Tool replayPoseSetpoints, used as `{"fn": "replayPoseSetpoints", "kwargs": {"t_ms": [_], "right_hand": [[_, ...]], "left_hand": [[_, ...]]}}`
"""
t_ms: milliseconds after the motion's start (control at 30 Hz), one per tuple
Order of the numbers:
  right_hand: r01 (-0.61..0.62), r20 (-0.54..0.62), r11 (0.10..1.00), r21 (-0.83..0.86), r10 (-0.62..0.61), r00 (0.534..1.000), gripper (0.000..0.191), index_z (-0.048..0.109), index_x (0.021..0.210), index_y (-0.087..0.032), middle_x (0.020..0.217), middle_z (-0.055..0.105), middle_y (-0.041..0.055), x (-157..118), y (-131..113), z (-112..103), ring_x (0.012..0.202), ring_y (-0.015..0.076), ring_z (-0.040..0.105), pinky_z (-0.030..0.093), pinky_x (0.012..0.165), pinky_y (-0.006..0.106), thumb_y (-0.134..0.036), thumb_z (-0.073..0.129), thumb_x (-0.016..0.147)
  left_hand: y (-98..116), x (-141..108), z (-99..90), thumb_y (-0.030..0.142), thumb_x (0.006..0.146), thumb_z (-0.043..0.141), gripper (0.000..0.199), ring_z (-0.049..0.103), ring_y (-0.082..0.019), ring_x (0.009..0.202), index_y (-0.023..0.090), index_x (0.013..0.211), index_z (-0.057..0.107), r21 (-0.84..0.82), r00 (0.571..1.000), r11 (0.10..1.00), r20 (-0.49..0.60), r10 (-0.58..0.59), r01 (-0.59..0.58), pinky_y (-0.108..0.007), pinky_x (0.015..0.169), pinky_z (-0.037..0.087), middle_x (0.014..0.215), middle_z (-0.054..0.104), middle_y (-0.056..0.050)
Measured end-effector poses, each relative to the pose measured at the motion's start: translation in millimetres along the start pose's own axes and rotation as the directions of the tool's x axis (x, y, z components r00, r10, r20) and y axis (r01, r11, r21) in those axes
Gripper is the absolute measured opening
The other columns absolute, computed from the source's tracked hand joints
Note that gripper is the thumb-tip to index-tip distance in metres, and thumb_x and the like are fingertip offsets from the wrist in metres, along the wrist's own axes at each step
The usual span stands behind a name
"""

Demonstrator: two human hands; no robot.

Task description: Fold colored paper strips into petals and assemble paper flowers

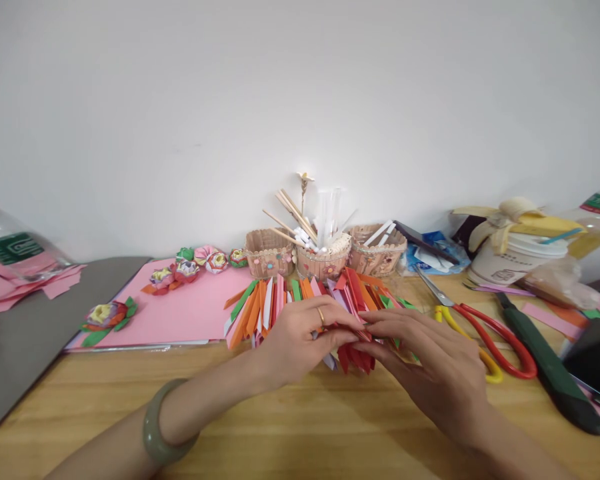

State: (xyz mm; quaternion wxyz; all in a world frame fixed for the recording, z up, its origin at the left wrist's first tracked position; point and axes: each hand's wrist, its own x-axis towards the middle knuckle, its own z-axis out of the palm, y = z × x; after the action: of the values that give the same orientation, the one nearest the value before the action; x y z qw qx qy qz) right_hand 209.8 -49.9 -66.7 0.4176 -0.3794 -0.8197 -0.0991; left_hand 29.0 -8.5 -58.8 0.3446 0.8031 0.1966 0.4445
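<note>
My left hand (pixel 303 337), with a ring and a bangle on that arm, pinches one side of a small red folded paper piece (pixel 363 335). From the other side my right hand (pixel 427 353) pinches the same piece. Most of it is hidden by my fingers. Just behind and below my hands lie many folded paper strips (pixel 253 310) in orange, pink, white, lilac and green. A cluster of red folded pieces (pixel 357 360) shows beneath my fingertips.
Small decorated baskets (pixel 270 257) with sticks stand against the wall. Folded paper flowers (pixel 103 317) and pink paper (pixel 190 313) are at left. Scissors (pixel 495 340), a green-handled cutter (pixel 550 367), a lidded cup (pixel 510 260) with banana peel (pixel 523 217), and a dark phone (pixel 597 363) lie right.
</note>
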Motion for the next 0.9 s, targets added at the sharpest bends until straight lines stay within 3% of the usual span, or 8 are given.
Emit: {"fn": "replayPoseSetpoints", "kwargs": {"t_ms": [167, 333, 467, 633, 900], "right_hand": [[-0.222, 0.233, 0.908, 0.354, 0.144, 0.962, 0.011, 0.055, 0.075, -0.021, 0.081, 0.063, 0.002, 9.4, -1.3, -3.2, 0.075, 0.0145, 0.06, 0.047, 0.067, 0.026, -0.022, 0.065, 0.076], [-0.472, 0.383, 0.696, 0.541, 0.296, 0.875, 0.018, 0.053, 0.067, -0.02, 0.069, 0.059, -0.0009, 10.1, -0.8, -2.6, 0.066, 0.0133, 0.056, 0.044, 0.061, 0.024, -0.031, 0.066, 0.074], [-0.611, 0.501, 0.485, 0.626, 0.351, 0.791, 0.02, 0.057, 0.068, -0.019, 0.069, 0.059, -0.0001, 6.5, 0.7, 0.1, 0.066, 0.0138, 0.055, 0.044, 0.06, 0.024, -0.036, 0.068, 0.071], [-0.659, 0.546, 0.336, 0.673, 0.376, 0.749, 0.021, 0.059, 0.068, -0.018, 0.067, 0.058, -0.0013, 7.6, 0.1, -0.8, 0.062, 0.0119, 0.054, 0.043, 0.058, 0.023, -0.036, 0.07, 0.069], [-0.649, 0.529, 0.311, 0.695, 0.392, 0.753, 0.022, 0.059, 0.067, -0.018, 0.065, 0.057, -0.0014, 10.0, -1.1, -1.1, 0.06, 0.0114, 0.053, 0.044, 0.055, 0.022, -0.038, 0.07, 0.068]], "left_hand": [[1.4, 5.6, -6.3, 0.025, 0.077, 0.06, 0.014, 0.056, -0.012, 0.075, 0.014, 0.073, 0.066, -0.202, 0.977, 0.959, 0.115, -0.18, 0.2, -0.023, 0.07, 0.045, 0.077, 0.061, -0.005], [1.0, 5.8, -10.2, 0.038, 0.074, 0.061, 0.025, 0.055, -0.012, 0.073, 0.013, 0.076, 0.064, -0.36, 0.888, 0.819, 0.289, -0.357, 0.447, -0.023, 0.066, 0.044, 0.078, 0.059, -0.004], [1.6, 2.9, -8.2, 0.038, 0.07, 0.064, 0.026, 0.054, -0.009, 0.062, 0.013, 0.075, 0.062, -0.398, 0.826, 0.728, 0.341, -0.448, 0.559, -0.02, 0.058, 0.044, 0.071, 0.059, -0.002], [5.5, 1.2, -6.4, 0.036, 0.07, 0.065, 0.024, 0.053, -0.006, 0.058, 0.013, 0.078, 0.062, -0.463, 0.812, 0.667, 0.328, -0.482, 0.583, -0.018, 0.054, 0.042, 0.069, 0.059, 0.0], [3.3, 2.6, -4.5, 0.028, 0.062, 0.072, 0.019, 0.054, -0.007, 0.057, 0.012, 0.071, 0.065, -0.526, 0.798, 0.605, 0.311, -0.516, 0.597, -0.019, 0.055, 0.043, 0.065, 0.061, 0.001]]}}
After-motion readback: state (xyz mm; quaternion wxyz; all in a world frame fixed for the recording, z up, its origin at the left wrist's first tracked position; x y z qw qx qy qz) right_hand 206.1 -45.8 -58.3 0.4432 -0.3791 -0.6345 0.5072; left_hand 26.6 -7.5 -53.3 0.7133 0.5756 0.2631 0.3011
